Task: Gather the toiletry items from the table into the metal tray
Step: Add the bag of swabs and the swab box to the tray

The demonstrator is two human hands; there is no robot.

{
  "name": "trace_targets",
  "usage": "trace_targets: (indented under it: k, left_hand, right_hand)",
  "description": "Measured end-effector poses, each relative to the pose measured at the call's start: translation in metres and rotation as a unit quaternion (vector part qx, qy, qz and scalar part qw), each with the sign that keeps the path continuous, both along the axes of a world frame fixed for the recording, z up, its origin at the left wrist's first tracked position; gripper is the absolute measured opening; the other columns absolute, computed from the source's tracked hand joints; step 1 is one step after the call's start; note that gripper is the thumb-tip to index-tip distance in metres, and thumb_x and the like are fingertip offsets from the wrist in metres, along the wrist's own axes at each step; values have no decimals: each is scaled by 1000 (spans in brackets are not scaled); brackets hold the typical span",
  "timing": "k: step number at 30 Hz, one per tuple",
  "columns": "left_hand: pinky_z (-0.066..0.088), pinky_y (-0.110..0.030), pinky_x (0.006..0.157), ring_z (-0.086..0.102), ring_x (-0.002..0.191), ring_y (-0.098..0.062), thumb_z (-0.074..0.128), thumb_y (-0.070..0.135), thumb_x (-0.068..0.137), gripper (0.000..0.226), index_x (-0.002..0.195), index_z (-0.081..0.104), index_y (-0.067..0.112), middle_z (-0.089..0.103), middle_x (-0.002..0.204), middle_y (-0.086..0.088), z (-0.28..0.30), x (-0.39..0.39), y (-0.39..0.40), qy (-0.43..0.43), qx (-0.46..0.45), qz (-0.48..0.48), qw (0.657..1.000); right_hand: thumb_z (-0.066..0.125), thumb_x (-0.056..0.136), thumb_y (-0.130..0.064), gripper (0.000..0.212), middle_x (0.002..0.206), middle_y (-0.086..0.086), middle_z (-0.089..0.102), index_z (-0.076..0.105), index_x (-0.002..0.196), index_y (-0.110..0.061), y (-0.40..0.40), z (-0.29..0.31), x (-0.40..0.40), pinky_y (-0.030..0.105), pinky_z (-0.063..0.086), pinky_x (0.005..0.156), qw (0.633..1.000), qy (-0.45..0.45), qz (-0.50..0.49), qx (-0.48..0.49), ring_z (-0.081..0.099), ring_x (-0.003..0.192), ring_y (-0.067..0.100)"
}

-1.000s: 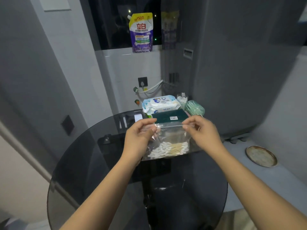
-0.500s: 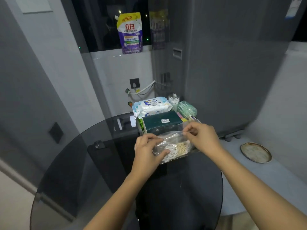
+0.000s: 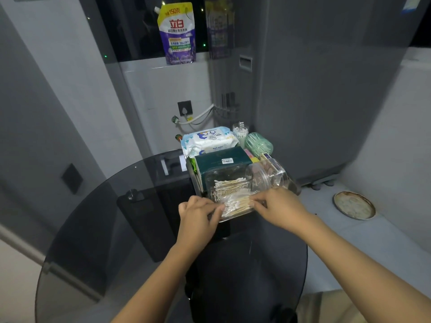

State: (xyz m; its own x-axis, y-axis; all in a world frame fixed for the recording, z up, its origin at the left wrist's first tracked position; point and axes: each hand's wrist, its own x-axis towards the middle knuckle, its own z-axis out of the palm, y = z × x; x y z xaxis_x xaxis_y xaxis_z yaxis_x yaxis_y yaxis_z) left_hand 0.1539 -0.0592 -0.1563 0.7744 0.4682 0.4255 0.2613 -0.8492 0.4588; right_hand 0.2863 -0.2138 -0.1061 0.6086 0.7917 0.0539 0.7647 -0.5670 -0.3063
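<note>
Head view: we are lowering the clear plastic bag of cotton swabs (image 3: 235, 202), raised earlier, into the metal tray (image 3: 233, 219); left hand (image 3: 198, 214) and right hand (image 3: 278, 209) fingers pinching its ends.

Clear bag of cotton swabs (image 3: 235, 205) lying at metal tray (image 3: 229, 219) front edge.

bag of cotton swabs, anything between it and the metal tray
Nothing visible: the clear plastic bag of cotton swabs already lies at the near edge of the metal tray, in front of a clear box of swabs, pinched by both hands.
</note>
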Motion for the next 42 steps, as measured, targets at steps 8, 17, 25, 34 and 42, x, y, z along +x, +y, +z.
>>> trace_targets:
  k: [8,17,25,34,42]
  left_hand:
    - [15,-25,83,42,105,-3,46,46,93,28,102,70,36,68,98,18,1,-4,-6,15,-37,7,999]
    - [23,-25,95,43,110,-10,55,38,90,22,106,63,25,53,109,9,8,-6,-22,-62,-183,104,976]
    - [27,-26,96,30,137,-24,54,50,87,73,145,23,19,17,152,-7,28,9,-41,-47,-412,106,904]
    - [25,-40,111,16,144,-25,59,53,82,91,150,6,23,13,157,-8,34,27,-41,-59,-442,129,886]
    - [28,-41,107,21,141,-28,60,53,81,87,149,14,24,20,153,-12,33,24,-30,-80,-441,172,877]
  right_hand:
    - [48,91,-44,37,116,-8,68,56,126,-35,-2,-12,7,33,53,86,999,42,-8,5,63,104,15]
    - [61,85,-31,19,91,-7,73,71,100,-27,-23,-5,6,25,46,67,974,2,-92,205,64,77,12]
    - [69,75,-47,53,116,7,52,55,117,-17,-23,-18,27,36,39,93,959,23,-166,230,44,115,27]
    - [65,61,-71,114,154,8,27,14,148,-17,-15,-25,46,50,29,112,943,202,-194,177,27,140,31]
    - [72,66,-58,102,143,18,31,23,145,-19,-10,-21,30,39,30,108,931,226,-193,210,27,137,30]
